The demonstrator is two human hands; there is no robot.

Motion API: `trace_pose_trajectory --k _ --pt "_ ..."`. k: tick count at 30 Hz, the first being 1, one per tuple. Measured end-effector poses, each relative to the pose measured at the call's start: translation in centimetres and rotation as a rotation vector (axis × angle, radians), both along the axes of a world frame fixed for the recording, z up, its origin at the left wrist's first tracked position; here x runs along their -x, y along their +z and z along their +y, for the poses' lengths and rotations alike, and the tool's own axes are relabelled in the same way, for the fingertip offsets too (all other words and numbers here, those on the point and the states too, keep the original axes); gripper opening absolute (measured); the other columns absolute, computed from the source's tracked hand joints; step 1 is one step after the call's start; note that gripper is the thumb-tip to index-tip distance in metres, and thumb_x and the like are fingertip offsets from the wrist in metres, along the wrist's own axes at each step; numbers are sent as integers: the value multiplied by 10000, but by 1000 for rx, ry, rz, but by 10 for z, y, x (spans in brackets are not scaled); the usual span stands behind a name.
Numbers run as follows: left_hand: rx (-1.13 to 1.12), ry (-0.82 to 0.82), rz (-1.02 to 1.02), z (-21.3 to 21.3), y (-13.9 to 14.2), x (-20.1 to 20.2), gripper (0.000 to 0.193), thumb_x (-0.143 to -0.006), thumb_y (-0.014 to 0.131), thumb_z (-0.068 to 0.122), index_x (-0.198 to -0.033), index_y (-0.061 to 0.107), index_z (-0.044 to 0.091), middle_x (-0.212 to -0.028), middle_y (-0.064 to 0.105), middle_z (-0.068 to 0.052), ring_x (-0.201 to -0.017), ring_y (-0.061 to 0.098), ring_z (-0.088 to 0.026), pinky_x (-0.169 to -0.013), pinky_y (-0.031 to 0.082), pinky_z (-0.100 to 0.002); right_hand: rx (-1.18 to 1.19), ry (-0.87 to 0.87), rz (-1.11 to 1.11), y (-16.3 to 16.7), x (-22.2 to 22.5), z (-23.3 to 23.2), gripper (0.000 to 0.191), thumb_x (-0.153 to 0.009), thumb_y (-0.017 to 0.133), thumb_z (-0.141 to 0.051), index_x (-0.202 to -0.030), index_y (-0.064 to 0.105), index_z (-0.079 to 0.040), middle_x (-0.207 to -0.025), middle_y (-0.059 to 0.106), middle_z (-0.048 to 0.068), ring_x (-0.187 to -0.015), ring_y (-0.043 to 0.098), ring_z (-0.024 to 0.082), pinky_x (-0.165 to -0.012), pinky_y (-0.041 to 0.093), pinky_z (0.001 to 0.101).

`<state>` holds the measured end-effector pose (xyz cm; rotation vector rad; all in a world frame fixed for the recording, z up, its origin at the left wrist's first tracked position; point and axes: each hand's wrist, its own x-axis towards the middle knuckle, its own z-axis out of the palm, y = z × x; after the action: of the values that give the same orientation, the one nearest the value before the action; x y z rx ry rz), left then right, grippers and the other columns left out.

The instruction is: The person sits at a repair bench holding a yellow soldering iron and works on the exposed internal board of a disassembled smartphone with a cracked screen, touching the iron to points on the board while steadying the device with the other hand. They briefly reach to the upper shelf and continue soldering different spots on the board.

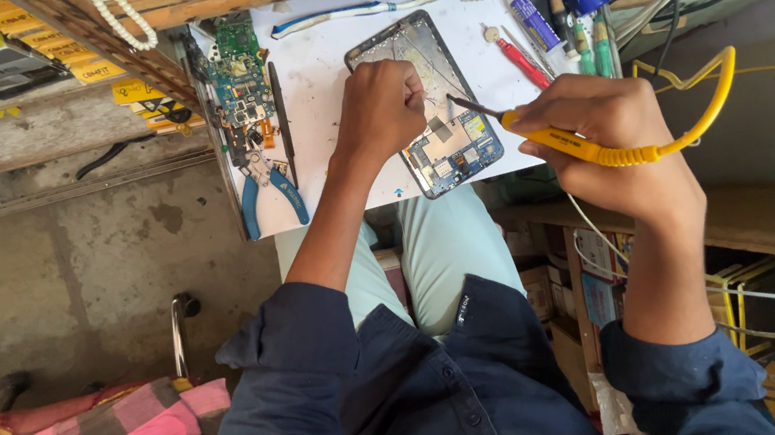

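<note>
**Two hands on an opened tablet, iron tip at the board**

Two hands at work at centre frame. Left hand [380, 107] curled shut, pressing down on the tablet [427, 101], which lies opened, back off, on the white mat [314, 86] in the upper middle of the frame. Right hand [613, 130] wrapped tight around the yellow soldering iron [590, 147], tip aimed left at the board [451, 143] inside the tablet, touching or just above it; cannot tell which.

Judged best done so: steady the tablet flat with the left knuckles, well away from the hot tip. Brace the right wrist against the bench edge. Touch only the joint meant, briefly, sparing the neighbouring parts and the thin wire near the fist. Keep the yellow cord [706, 107] looping at right of frame slack, so no tug shifts the tip.

Left of the tablet: a spare circuit board [238, 77] and blue pliers [264, 189]. Upper right: red screwdriver [523, 60], tubes and tools, near but apart from the work.
</note>
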<state>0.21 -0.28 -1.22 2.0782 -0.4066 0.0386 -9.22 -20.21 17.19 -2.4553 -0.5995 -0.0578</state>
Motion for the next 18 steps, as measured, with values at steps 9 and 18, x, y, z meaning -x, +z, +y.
trace_pose_trajectory --k 9,18 --pt "14 -6 -6 1 0 1 61 -708 754 -16 -704 712 28 -694 714 -158 -676 729 -304 -665 579 -376 -15 -5 -3 -3 4 2 296 -756 808 95 -1037 764 12 -998 737 113 -897 740 269 -759 577 333" --pt "14 1 -35 0 -1 1 64 -700 738 -29 -692 704 25 -686 710 -161 -669 723 -314 -651 573 -380 1 40 -2 -1 2 4 320 -743 793 96 -1047 769 0 -1012 740 109 -900 745 272 -759 579 329"
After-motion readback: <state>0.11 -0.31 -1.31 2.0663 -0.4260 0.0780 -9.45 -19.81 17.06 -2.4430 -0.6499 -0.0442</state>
